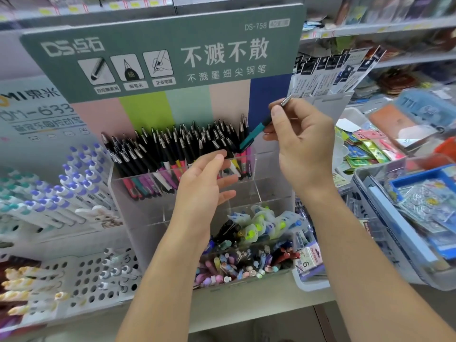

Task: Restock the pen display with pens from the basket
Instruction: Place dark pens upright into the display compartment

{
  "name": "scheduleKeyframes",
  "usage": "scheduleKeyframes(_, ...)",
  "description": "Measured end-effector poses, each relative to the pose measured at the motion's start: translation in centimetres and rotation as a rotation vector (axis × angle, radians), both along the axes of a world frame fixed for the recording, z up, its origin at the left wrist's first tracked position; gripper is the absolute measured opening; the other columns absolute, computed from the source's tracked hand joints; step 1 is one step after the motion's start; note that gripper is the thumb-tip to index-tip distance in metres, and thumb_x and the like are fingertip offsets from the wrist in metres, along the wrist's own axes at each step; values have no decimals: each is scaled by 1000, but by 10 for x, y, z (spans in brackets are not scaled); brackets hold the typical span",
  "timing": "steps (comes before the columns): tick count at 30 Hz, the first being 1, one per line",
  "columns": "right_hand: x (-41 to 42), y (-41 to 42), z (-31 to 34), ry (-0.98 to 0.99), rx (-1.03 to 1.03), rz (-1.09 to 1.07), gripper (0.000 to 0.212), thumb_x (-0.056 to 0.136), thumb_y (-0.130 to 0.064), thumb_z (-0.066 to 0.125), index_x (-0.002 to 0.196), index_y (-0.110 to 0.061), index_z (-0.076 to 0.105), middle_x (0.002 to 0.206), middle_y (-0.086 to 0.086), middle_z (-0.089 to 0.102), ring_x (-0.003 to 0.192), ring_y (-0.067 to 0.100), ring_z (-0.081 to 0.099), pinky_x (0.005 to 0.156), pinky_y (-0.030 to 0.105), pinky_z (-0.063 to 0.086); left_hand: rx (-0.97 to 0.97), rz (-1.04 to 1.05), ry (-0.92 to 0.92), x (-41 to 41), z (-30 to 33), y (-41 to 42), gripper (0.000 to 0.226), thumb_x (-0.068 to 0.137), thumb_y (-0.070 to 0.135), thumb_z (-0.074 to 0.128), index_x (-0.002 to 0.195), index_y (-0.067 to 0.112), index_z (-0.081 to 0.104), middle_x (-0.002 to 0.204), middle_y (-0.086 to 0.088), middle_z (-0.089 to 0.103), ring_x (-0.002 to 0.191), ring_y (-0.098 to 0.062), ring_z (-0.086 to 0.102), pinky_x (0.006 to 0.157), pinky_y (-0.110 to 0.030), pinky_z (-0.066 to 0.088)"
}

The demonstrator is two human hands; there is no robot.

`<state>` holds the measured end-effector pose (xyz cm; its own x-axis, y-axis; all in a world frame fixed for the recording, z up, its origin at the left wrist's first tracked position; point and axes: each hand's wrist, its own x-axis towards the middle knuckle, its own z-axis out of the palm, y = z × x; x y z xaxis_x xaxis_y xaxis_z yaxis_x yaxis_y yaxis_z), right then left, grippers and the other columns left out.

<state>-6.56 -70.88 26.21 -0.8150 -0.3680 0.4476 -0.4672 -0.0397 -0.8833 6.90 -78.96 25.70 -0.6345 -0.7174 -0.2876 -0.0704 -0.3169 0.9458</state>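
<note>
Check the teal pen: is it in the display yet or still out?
Out. The right hand pinches the teal pen tilted above the display's right end, metal tip up.

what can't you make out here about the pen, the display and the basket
- Teal pen, head view: its middle is hidden behind the right hand pinching it.
- Clear display: the left hand covers part of the upper row, so free room there is unclear.
- Grey basket: cut off by the right edge and blurred; no pens can be made out in it.
</note>
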Motion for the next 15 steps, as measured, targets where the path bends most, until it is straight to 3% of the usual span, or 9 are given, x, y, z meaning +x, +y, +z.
scheduleKeyframes(4,-3,-8,-13,74,74,36,13,99,-14,61,104,-18,72,87,-6,72,80,12,72,77,36,62,-39,45,-2,0,-1,-3,23,106,30,46,112,28,68,104,10,73,91,-17,74,70,-26,60)
scheduleKeyframes(7,0,-14,-12,163,151,114,18,96,-12,66,112,-13,74,94,-8,72,85,3,69,82,18,55,-38,100,6,-2,1,-4,25,106,32,45,114,24,67,103,7,74,86,-17,75,66,-25,59)
scheduleKeyframes(10,1,-19,-9,228,222,179,18,92,-8,71,108,-15,74,83,-16,69,79,-4,66,76,11,51,-25,139,16,-5,2,-4,22,105,32,46,109,25,67,98,12,74,86,-18,75,68,-28,60)
scheduleKeyframes(12,-1,-20,-10,244,275,193,17,90,-8,71,104,-17,74,79,-15,69,75,-1,66,74,14,54,-30,147,17,-5,3,-3,21,106,32,46,106,27,67,94,15,73,86,-18,75,70,-30,61)
scheduleKeyframes(15,-3,-22,-15,225,353,159,16,87,-9,72,100,-17,76,82,-6,70,73,6,65,74,24,56,-61,127,9,-4,1,0,27,107,31,43,117,23,66,111,9,71,88,-16,75,71,-28,61)
